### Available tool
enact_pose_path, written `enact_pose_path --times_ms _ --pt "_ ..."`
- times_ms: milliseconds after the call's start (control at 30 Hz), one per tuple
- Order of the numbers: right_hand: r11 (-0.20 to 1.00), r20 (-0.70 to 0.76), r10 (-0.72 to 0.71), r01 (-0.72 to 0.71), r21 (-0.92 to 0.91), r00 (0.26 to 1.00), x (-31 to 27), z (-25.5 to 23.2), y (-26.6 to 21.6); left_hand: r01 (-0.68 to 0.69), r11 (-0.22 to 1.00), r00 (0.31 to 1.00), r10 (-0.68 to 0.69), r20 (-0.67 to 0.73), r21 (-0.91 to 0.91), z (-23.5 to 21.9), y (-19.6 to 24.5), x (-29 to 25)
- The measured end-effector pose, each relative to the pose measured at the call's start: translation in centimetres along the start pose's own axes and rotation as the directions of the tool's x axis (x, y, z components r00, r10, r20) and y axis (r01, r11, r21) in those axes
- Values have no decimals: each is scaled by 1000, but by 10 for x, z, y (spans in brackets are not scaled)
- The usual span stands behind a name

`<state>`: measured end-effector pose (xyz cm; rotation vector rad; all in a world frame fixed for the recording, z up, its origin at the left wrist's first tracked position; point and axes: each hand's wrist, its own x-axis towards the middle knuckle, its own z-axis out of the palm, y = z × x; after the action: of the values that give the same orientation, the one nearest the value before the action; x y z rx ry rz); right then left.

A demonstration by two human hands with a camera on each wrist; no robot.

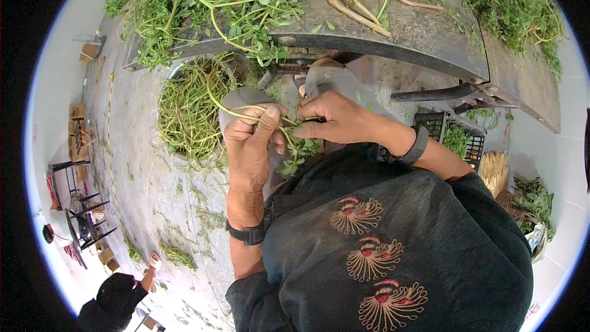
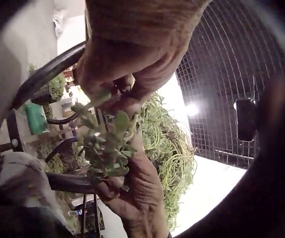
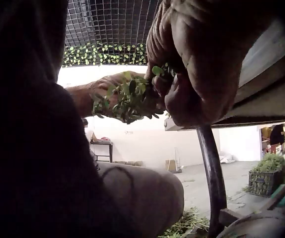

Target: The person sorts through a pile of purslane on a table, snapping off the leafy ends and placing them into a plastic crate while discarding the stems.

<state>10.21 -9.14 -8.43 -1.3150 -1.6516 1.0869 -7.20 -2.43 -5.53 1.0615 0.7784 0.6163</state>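
Over the person's lap, the left hand (image 1: 249, 147) pinches a long pale-green plant stem (image 1: 230, 109) between thumb and fingers. The right hand (image 1: 335, 120) faces it from the other side, thumb and fingers pinching the same stem close to the left fingertips. Small rounded leaves (image 1: 300, 150) hang from the stem below the hands. In the left wrist view the leafy sprig (image 2: 110, 148) hangs between the left hand (image 2: 132, 54) above and the right hand (image 2: 140, 193) below. The right wrist view has the leaves (image 3: 127, 101) partly covering the left hand (image 3: 100, 94), beside the right hand (image 3: 202, 64).
A worktable (image 1: 424, 40) in front carries a heap of leafy greens (image 1: 239, 0) and a few thick stems. A full pile of stems (image 1: 190, 107) stands by the left knee. At right is a black crate (image 1: 430, 124). Another person (image 1: 114, 301) is at lower left.
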Motion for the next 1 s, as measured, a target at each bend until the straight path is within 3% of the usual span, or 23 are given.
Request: enact_pose_path --times_ms 67,133,267,333,367,433,467,500,533,567,633,700,733,767,833,867,933,1000 --pt "998 -39 -55 54 -37 998 0 -1 -1 -35 999 999 35 -31 0 3 1 0" --pt "999 -8 -9 10 44 1000 -1 -2 -3 -63 998 998 64 24 -25 6 -1 -1" --pt "999 -48 16 -15 31 999 -3 -2 -5 -91 994 994 87 65 63 6 -3 0" --pt "989 -93 3 -17 -150 996 -3 -2 -7 -231 926 962 263 -72 297 9 -7 1" --pt "989 -94 -1 -14 -150 996 -4 -1 -11 -234 925 961 266 -72 299 8 -12 4" --pt "951 -42 -190 173 -255 981 -8 -1 -33 -530 613 791 607 81 586 7 -18 9" --pt "956 -36 -188 174 -236 981 -11 -4 -41 -503 640 795 606 21 581 9 -18 7" --pt "935 34 -309 310 -169 950 -16 -2 -48 -505 636 793 609 23 583 3 -17 10" --pt "895 102 -429 438 -92 898 -21 2 -62 -380 800 857 494 -148 465 -8 -18 16" --pt "885 281 -453 466 24 846 -30 4 -80 -253 917 890 346 -296 309 -17 -18 21" --pt "855 173 -518 501 135 838 -31 7 -83 -215 935 879 311 -362 281 -17 -13 23" --pt "950 -4 -251 247 189 968 -21 -5 -71 -201 962 914 252 -319 185 -11 -12 19" --pt "878 -45 64 -34 478 997 -19 -6 -65 -194 967 926 237 -294 167 -11 -14 19" --pt "880 -46 45 -18 474 998 -18 -6 -57 -209 962 921 254 -296 176 -11 -14 17" --pt "905 -186 354 -285 316 917 -10 -9 -37 -135 974 938 186 -293 184 -5 -7 13" --pt "917 -184 315 -249 311 931 -7 -4 -29 -120 975 939 173 -297 188 1 -4 9" --pt "858 -235 340 -198 474 911 -5 10 -24 -135 979 946 173 -273 152 13 -1 7" --pt "904 -212 292 -197 380 933 2 7 -34 -185 975 945 211 -251 125 15 -4 9"
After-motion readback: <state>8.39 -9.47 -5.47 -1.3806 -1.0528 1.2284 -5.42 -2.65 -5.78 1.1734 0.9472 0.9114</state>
